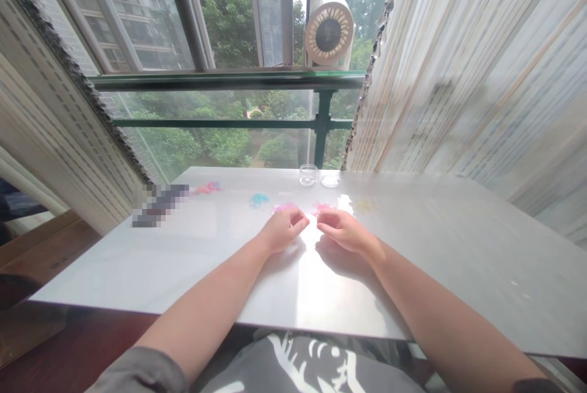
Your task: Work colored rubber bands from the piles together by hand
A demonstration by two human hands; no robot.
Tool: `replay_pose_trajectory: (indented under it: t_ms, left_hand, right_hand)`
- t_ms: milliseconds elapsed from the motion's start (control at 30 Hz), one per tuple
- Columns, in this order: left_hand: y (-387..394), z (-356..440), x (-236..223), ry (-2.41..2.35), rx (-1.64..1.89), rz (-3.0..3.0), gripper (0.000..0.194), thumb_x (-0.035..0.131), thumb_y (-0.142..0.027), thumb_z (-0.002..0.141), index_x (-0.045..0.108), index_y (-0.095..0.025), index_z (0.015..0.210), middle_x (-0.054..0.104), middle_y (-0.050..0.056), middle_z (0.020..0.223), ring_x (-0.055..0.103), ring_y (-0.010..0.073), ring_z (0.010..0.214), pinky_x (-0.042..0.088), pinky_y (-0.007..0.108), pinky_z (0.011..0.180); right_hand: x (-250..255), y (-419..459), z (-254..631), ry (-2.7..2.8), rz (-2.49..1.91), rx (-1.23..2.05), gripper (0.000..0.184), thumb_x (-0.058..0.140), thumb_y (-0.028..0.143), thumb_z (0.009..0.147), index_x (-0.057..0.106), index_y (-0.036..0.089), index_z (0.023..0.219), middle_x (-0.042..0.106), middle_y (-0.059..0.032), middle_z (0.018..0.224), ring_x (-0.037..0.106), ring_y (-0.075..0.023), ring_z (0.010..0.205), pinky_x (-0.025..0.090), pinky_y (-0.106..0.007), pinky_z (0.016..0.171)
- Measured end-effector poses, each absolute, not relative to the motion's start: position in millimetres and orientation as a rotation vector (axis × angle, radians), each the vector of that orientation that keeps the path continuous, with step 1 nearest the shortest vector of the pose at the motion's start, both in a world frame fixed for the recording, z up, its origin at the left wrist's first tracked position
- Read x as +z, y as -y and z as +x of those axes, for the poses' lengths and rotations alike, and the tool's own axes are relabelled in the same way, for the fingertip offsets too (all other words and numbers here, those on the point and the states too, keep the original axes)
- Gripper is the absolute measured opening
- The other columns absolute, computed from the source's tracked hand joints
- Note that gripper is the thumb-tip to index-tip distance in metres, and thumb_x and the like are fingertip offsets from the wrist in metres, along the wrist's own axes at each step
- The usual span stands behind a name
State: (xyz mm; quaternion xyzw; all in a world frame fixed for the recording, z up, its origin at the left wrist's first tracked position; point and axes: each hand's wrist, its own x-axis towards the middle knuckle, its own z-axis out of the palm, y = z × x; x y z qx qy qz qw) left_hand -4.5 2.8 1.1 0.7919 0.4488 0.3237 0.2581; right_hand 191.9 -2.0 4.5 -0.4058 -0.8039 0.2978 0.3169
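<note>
My left hand (285,228) hovers just over the white table, its thumb and fingertips pinched together. Facing it, a narrow gap away, my right hand (343,229) is curled with thumb and index finger closed. Whatever either pinch holds is too small to make out. Behind my left hand lies a purple-pink pile of thin, small strands or bands (284,207), and behind my right a pink pile (322,208). A teal pile (259,200) sits further left, a faint yellow one (367,205) to the right.
A clear round container (308,176) and a clear shallow round piece (330,181) stand at the back of the white table (220,277). Pink-orange bits (208,187) and a blurred-out dark object (160,205) lie far left. A small fan (329,34) is by the window railing.
</note>
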Motion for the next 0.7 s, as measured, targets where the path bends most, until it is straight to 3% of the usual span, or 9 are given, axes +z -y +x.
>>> replay_pose_trajectory:
  t_ms: [333, 533, 700]
  left_hand:
    - [-5, -13, 8, -1.276, 0.948, 2.080, 0.026, 0.045, -0.037, 0.080, 0.060, -0.017, 0.074, 0.060, 0.000, 0.070, 0.049, 0.0116, 0.061, 0.039, 0.022, 0.058]
    - [-5, -12, 7, -1.271, 0.939, 2.079, 0.025, 0.045, -0.038, 0.080, 0.058, -0.017, 0.073, 0.060, 0.000, 0.069, 0.048, 0.0118, 0.061, 0.038, 0.022, 0.058]
    - [-6, -12, 5, -1.271, 0.933, 2.080, 0.024, 0.046, -0.038, 0.080, 0.057, -0.017, 0.072, 0.058, -0.001, 0.068, 0.047, 0.0112, 0.061, 0.037, 0.022, 0.058]
  right_hand:
    - [-5, -32, 221, 1.994, -1.717, 0.220, 0.016, 0.052, 0.025, 0.075, 0.067, 0.022, 0.076, 0.064, -0.0005, 0.069, 0.054, -0.0137, 0.063, 0.034, -0.023, 0.057]
    - [-6, -35, 217, 2.076, -1.775, 0.097, 0.023, 0.049, 0.022, 0.078, 0.071, 0.025, 0.085, 0.068, -0.0007, 0.090, 0.059, -0.0153, 0.081, 0.039, -0.023, 0.066]
    - [-8, -35, 217, 2.118, -1.775, 0.053, 0.025, 0.048, 0.023, 0.080, 0.071, 0.024, 0.091, 0.068, -0.0026, 0.095, 0.059, -0.0170, 0.088, 0.040, -0.023, 0.072]
